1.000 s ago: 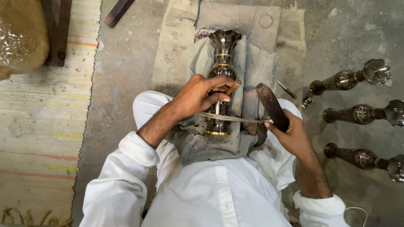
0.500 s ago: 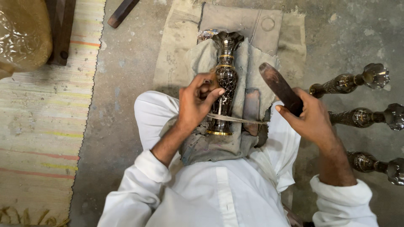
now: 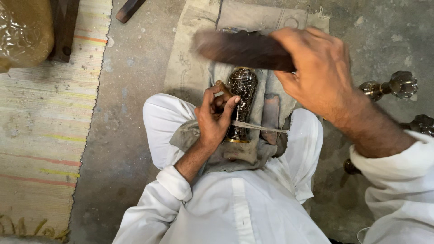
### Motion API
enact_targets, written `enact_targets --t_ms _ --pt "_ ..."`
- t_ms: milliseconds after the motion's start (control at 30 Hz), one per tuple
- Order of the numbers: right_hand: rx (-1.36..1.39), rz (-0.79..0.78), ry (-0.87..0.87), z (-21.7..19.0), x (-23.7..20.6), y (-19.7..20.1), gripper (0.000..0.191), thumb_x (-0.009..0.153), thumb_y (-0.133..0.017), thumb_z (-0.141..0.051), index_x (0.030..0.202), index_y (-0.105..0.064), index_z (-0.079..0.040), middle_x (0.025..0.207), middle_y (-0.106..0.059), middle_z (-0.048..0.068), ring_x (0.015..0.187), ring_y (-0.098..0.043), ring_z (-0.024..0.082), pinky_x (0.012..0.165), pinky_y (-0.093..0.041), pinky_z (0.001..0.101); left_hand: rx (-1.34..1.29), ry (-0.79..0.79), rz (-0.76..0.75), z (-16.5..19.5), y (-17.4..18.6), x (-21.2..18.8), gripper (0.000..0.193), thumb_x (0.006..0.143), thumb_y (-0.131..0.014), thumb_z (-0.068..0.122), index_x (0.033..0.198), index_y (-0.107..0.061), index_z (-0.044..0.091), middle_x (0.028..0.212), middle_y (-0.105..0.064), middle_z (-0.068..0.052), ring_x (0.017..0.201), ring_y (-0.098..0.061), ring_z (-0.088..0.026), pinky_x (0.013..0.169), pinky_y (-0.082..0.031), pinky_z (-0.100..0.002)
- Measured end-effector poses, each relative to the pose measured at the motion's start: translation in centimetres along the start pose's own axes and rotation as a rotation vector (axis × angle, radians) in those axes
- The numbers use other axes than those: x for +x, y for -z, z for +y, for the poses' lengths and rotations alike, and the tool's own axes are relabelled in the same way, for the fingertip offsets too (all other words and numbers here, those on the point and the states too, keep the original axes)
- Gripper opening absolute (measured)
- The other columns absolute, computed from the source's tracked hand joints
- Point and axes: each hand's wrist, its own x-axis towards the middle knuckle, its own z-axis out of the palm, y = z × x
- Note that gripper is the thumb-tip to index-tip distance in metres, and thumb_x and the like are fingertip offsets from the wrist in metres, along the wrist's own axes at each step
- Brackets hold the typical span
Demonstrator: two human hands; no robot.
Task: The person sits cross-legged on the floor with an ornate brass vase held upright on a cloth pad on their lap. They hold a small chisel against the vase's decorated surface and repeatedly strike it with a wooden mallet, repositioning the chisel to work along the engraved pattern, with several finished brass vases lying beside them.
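Right hand (image 3: 318, 68), clenched on a dark wooden mallet (image 3: 242, 49), hangs above the left hand (image 3: 216, 118) pinching a small chisel (image 3: 220, 86) against the dark engraved metal vase (image 3: 241, 101) (long axis running away from the person).

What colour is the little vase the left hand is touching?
In the head view, the vase is dark, nearly black, with a fine silvery crackle pattern and a gold base rim.

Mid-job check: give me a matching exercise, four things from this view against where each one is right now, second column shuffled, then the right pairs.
Things:
1. dark wooden mallet
2. engraved metal vase
3. striped woven mat
4. finished metal vases

Places:
A. lying on the concrete floor at the right edge
B. raised in the right hand, blurred
C. spread over the floor on the left
D. on grey cloth across the lap, with the left hand on it

Pairs: 1-B, 2-D, 3-C, 4-A
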Motion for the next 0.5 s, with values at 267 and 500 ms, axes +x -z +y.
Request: enact_targets --t_ms 267,500 --pt "-0.194 -0.318 -0.09 0.1 1.0 2.3 0.035 0.078 -0.076 -0.009 0.113 -0.072 -0.011 0.084 -0.071 0.009 0.082 -0.069 0.031 0.068 -0.05 0.0443 -0.376 0.1 0.03 -1.0 0.5 0.9 0.03 0.101 -0.07 0.003 0.125 -0.053 0.001 0.093 -0.079 -0.011 0.083 -0.076 -0.011 0.072 -0.062 -0.024" --pt "0.289 -0.558 -0.777 2.1 -7.0 0.2 0.024 0.085 -0.076 -0.021 0.105 -0.07 -0.011 0.067 -0.064 0.004 0.056 -0.057 0.019 0.054 -0.044 0.04 -0.444 0.161 -0.326 0.0 3.1 5.0 0.036 0.094 -0.075 0.001 0.126 -0.057 0.003 0.107 -0.076 -0.007 0.09 -0.077 -0.013 0.074 -0.067 -0.029"
